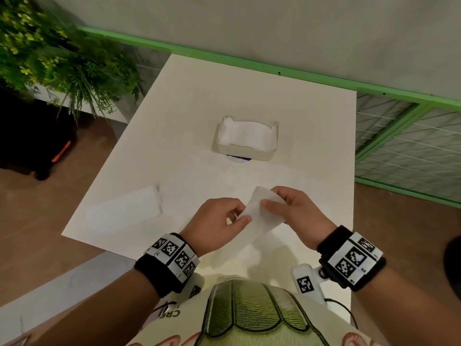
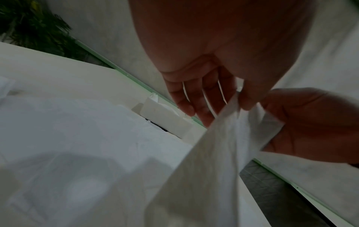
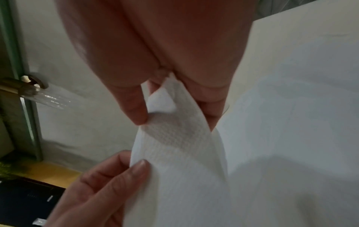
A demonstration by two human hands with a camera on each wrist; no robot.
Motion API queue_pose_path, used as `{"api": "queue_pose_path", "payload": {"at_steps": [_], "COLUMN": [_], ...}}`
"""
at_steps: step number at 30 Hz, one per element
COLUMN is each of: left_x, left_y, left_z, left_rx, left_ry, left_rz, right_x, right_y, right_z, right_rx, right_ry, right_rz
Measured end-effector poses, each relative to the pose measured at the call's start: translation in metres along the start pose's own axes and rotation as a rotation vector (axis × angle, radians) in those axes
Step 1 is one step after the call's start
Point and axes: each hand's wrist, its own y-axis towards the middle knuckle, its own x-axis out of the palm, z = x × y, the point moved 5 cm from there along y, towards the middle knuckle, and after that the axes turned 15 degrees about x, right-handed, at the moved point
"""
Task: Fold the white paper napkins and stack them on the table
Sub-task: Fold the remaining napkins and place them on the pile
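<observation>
Napkin (image 1: 259, 216), held in the air above the near table (image 1: 249, 96) edge. Your left hand (image 1: 214, 223) and right hand (image 1: 296, 213) each pinch it. Match corners before creasing; stack (image 1: 127, 208) waits left.

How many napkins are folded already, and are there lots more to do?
Some look done: a small stack of folded napkins lies on the table to the left, count unclear. One napkin is mid-fold, pinched between the left hand and right hand. The holder behind still has napkins, so more remain.
</observation>
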Motion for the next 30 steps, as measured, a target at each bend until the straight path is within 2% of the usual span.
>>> {"api": "queue_pose_path", "payload": {"at_steps": [4,6,9,12,15,19,25,27,30], "left_x": [-0.014,-0.021,-0.032,-0.046,-0.070,-0.109,-0.169,-0.186,-0.209], "left_y": [0.000,0.000,-0.004,-0.012,-0.029,-0.068,-0.137,-0.157,-0.180], "left_z": [-0.008,-0.009,-0.012,-0.025,-0.049,-0.103,-0.170,-0.190,-0.222], "left_rx": [-0.036,-0.030,0.001,-0.048,-0.154,-0.410,-0.666,-0.724,-0.784], "left_ry": [-0.011,-0.029,-0.047,-0.054,-0.153,-0.285,-0.474,-0.485,-0.444], "left_rz": [-0.009,-0.030,-0.056,-0.064,-0.048,0.006,0.300,0.358,0.400], "right_x": [-0.001,0.008,0.029,0.050,0.074,0.107,0.187,0.212,0.253], "right_y": [0.003,0.004,0.019,0.037,0.053,0.076,0.118,0.136,0.153], "right_z": [-0.010,-0.020,-0.026,-0.023,-0.024,-0.023,0.002,0.011,0.010], "right_rx": [-0.175,-0.232,-0.072,0.091,0.113,0.159,0.337,0.397,0.443], "right_ry": [-0.371,-0.474,-0.407,-0.316,-0.245,-0.087,-0.184,-0.166,-0.171], "right_rz": [0.248,0.221,0.018,-0.132,-0.124,-0.044,-0.037,-0.046,-0.136]}}
